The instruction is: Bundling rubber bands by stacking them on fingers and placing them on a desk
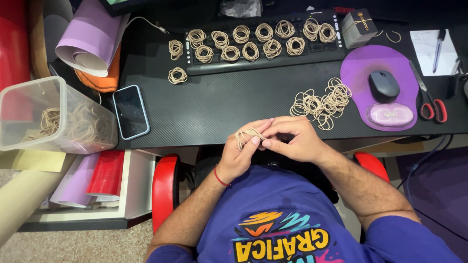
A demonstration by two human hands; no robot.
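Seen from above: both hands meet at table edge, 6 o'clock. Left hand & right hand pinch a small bunch of tan rubber bands, gathering it. Loose bands pile at 2 o'clock; finished bundles rest on keyboard, 12 o'clock.

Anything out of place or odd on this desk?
Yes: small bundles of rubber bands lie in rows across the keyboard, covering its keys. A loose, tangled heap of bands sprawls beside the purple mouse pad. Nothing looks spilled or damaged.
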